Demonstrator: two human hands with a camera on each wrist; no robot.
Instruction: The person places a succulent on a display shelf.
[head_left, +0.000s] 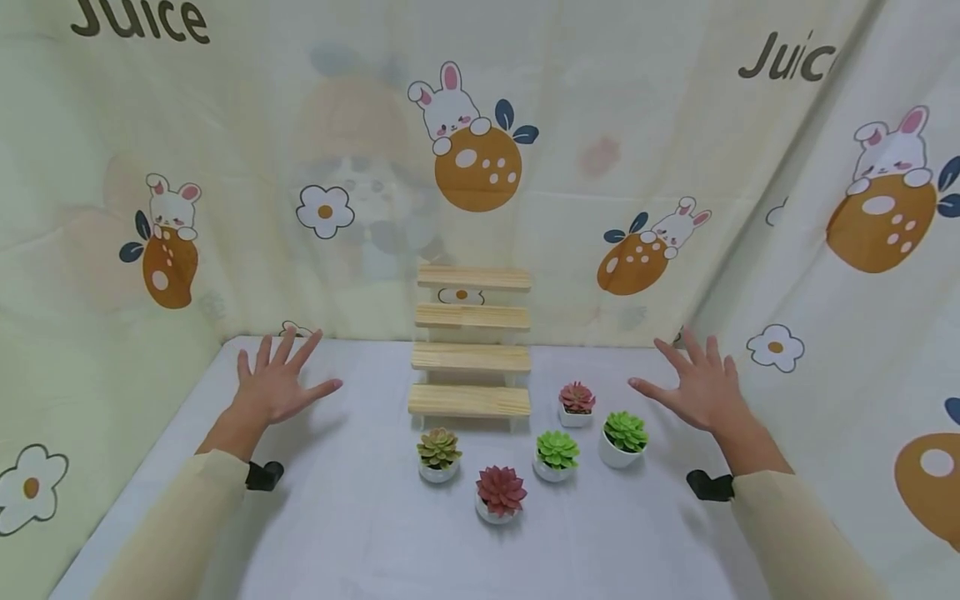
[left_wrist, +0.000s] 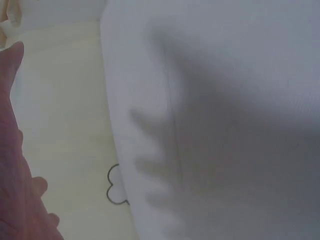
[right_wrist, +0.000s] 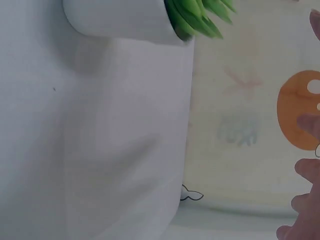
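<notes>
My left hand (head_left: 276, 385) is held over the left part of the table with fingers spread, holding nothing. On the right, my right hand (head_left: 701, 390) is spread the same way, also holding nothing. Nearest to it is a bright green potted succulent (head_left: 626, 433) in a white pot, seen partly in the right wrist view. To that plant's left stand a small pink succulent (head_left: 577, 398), another green succulent (head_left: 557, 451), a dark red succulent (head_left: 501, 492) and a brownish-green succulent (head_left: 438, 449). Behind them rises a stepped wooden display stand (head_left: 469, 401) with bare shelves.
A white cloth covers the table (head_left: 352, 533). Pale curtains (head_left: 247, 125) printed with rabbits, fruit and flowers hang at the back and along both sides. Each wrist wears a black strap device (head_left: 264, 476). Shadows of the hands fall on the cloth.
</notes>
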